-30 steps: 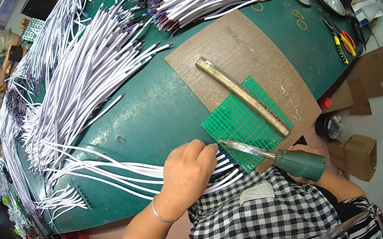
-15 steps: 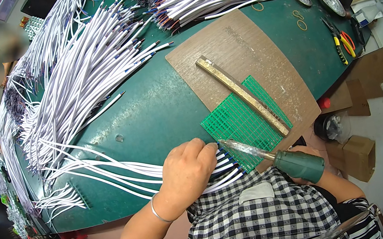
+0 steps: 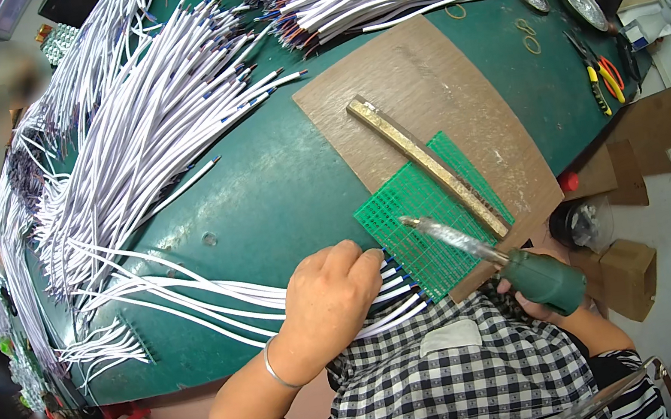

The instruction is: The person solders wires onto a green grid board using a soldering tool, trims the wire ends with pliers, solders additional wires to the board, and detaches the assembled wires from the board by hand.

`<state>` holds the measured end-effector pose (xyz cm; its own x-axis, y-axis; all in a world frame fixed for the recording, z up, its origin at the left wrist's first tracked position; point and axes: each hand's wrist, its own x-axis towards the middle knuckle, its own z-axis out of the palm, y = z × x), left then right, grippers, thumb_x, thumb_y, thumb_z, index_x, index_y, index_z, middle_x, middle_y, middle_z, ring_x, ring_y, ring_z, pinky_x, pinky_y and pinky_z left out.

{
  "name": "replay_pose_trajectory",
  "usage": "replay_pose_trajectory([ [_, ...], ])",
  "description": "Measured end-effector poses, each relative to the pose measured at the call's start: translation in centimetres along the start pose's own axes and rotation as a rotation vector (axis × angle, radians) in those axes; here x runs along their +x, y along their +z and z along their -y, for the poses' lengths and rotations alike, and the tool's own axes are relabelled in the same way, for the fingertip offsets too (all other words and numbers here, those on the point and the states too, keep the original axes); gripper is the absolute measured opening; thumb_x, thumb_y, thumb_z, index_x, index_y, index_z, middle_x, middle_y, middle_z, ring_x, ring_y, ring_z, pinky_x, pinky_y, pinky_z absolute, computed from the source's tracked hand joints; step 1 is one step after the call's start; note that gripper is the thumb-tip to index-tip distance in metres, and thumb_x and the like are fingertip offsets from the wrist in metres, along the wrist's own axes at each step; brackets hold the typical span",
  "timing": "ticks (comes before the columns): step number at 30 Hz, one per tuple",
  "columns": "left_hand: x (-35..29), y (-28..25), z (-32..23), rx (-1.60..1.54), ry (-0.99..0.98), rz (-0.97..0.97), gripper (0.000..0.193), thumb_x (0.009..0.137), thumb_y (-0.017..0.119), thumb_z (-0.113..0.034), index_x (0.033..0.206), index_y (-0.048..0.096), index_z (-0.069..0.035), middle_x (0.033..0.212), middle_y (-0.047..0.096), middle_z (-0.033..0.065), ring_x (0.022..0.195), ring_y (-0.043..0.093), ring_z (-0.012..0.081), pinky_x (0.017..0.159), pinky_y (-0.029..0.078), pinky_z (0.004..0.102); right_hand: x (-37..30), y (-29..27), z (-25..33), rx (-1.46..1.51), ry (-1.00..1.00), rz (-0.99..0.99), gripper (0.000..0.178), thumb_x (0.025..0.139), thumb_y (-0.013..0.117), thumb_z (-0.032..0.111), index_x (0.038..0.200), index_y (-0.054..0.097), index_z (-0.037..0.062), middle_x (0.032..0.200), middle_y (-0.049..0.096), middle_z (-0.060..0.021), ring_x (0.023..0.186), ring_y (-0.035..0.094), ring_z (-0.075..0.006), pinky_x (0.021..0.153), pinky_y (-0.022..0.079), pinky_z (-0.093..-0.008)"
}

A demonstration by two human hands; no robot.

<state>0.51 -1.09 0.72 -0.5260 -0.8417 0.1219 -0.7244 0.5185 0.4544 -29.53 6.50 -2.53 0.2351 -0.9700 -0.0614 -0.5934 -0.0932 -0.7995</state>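
My left hand [image 3: 330, 301] is closed at the left edge of a green circuit board panel [image 3: 395, 211], pinching the end of a white cable. Several white cables [image 3: 231, 293] run from under that hand toward the left, and their blue, brown and white ends line the panel's edge. In my right hand [image 3: 531, 307] is a soldering iron [image 3: 546, 280] with a green handle and long metal barrel. Its tip hovers over the panel, a short way from the left fingertips. A brass-coloured bar [image 3: 424, 163] lies diagonally across the panel.
Panel and bar rest on a brown board [image 3: 418, 67] on the green table [image 3: 263, 186]. Big heaps of white cables [image 3: 155, 106] cover the left and far side. Pliers [image 3: 593, 75], metal dishes [image 3: 582, 2] and rubber bands [image 3: 529, 37] lie at right.
The soldering iron has moved away from the cable ends, its tip shifting right and farther from me over the panel. My left hand has stayed in place.
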Motion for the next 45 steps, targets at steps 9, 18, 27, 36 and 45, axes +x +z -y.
replay_pose_trajectory([
  [9, -0.3, 0.5, 0.3, -0.001, 0.039, 0.009, 0.017, 0.071, 0.064, -0.011, 0.087, 0.061, -0.007, 0.074, 0.053, 0.0056, 0.069, 0.057, 0.0232, 0.063, 0.047, 0.0343, 0.6, -1.1, 0.4, 0.294, -0.053, 0.133, 0.033, 0.079, 0.055, 0.013, 0.107, 0.055, -0.0037, 0.082, 0.065, -0.0089, 0.072, 0.065, -0.0180, 0.068, 0.053, -0.0301],
  [18, 2.0, -4.6, 11.3, 0.319, -0.204, -0.437, 0.010, 0.073, 0.068, -0.009, 0.082, 0.065, -0.006, 0.081, 0.062, 0.0095, 0.076, 0.058, 0.0291, 0.068, 0.045, 0.0369, -0.6, -0.9, -0.9, 0.279, -0.080, 0.121, 0.044, 0.078, 0.056, 0.004, 0.119, 0.043, -0.0049, 0.091, 0.062, -0.0125, 0.078, 0.065, -0.0188, 0.070, 0.053, -0.0301],
  [27, 1.4, -3.8, 12.9, 0.175, -0.215, -0.292, 0.010, 0.076, 0.064, -0.007, 0.081, 0.056, -0.003, 0.076, 0.055, 0.0117, 0.074, 0.055, 0.0302, 0.067, 0.044, 0.0391, 0.3, -1.9, 1.3, 0.174, -0.073, 0.201, 0.046, 0.075, 0.054, -0.009, 0.119, 0.043, -0.0032, 0.097, 0.061, -0.0139, 0.083, 0.065, -0.0187, 0.072, 0.053, -0.0281],
  [36, -0.6, -1.0, 2.1, -0.184, -0.102, -0.011, 0.016, 0.072, 0.068, -0.006, 0.086, 0.061, -0.006, 0.075, 0.057, 0.0078, 0.068, 0.057, 0.0256, 0.061, 0.047, 0.0349, -1.0, -0.5, -0.6, 0.144, 0.058, 0.086, 0.035, 0.066, 0.069, 0.010, 0.100, 0.062, 0.0056, 0.091, 0.065, -0.0090, 0.082, 0.063, -0.0256, 0.073, 0.051, -0.0325],
  [45, 0.0, 0.0, 1.6, -0.070, 0.033, -0.047, 0.015, 0.072, 0.068, -0.009, 0.087, 0.065, -0.009, 0.075, 0.059, 0.0042, 0.065, 0.057, 0.0224, 0.057, 0.047, 0.0330, -0.5, 0.5, -0.8, 0.140, -0.056, 0.039, 0.040, 0.066, 0.070, 0.014, 0.104, 0.061, 0.0037, 0.096, 0.065, -0.0085, 0.082, 0.064, -0.0254, 0.074, 0.051, -0.0332],
])
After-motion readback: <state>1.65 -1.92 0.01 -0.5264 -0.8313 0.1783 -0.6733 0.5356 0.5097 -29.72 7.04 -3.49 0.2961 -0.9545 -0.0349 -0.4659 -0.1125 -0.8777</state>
